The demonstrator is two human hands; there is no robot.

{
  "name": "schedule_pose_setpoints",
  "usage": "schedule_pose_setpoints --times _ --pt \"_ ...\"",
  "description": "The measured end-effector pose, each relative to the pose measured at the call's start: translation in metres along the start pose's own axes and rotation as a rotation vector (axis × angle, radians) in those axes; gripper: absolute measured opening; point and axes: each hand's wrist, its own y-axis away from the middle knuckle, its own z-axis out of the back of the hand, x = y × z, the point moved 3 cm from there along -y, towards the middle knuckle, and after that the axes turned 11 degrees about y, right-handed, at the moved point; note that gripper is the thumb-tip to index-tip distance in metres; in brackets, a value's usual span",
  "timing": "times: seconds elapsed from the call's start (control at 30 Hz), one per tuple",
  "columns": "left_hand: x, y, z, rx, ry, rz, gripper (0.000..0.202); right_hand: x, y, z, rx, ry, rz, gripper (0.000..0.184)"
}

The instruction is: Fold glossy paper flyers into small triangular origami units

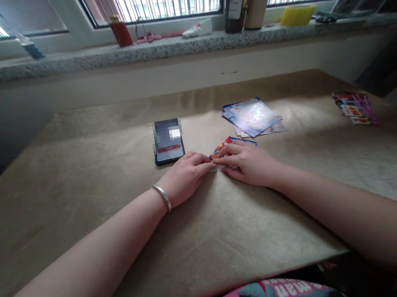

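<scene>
Printed paper (222, 146), one: lay right of the phone (171, 156). Left hand (184, 175): fingers drawn together, pinched the corner nearest the phone. Right hand (250, 164): fingers slightly parted, partly covered the paper; grip indeterminable.

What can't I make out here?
All in the head view:
Patterned paper: partly hidden by the left hand and right hand.
Phone: screen contents obscured by pixelation.
Paper stack: lower sheets mostly covered by upper ones.
Red-and-pink cards: print too small and blurred.
Dark jar: label too small to read.
</scene>
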Motion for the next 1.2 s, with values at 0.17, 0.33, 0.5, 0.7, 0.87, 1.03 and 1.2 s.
schedule_pose_setpoints --times 0.17,0.33,0.5,0.7,0.87,1.03,1.2 --pt "-0.002 -0.001 0.004 0.039 -0.054 -0.048 0.028 0.000 0.001 0.001 0.008 0.016 -0.002 0.028" --pt "-0.003 0.000 0.008 0.069 -0.079 -0.032 0.025 -0.001 0.002 -0.001 0.006 0.000 0.000 0.028" --pt "-0.004 0.002 0.010 0.094 -0.096 -0.024 0.022 -0.001 0.002 -0.002 0.009 -0.007 0.000 0.028" --pt "-0.007 0.002 0.012 0.125 -0.162 -0.003 0.021 -0.001 0.003 -0.003 0.005 0.010 -0.002 0.028" --pt "-0.011 0.004 0.015 0.169 -0.243 0.021 0.020 -0.001 0.003 -0.003 -0.010 0.022 -0.008 0.028" --pt "-0.012 0.005 0.017 0.200 -0.299 0.033 0.020 -0.001 0.003 -0.004 -0.008 0.013 0.001 0.028" --pt "-0.015 0.005 0.020 0.236 -0.350 0.056 0.019 -0.002 0.004 -0.004 -0.013 0.005 0.006 0.029"
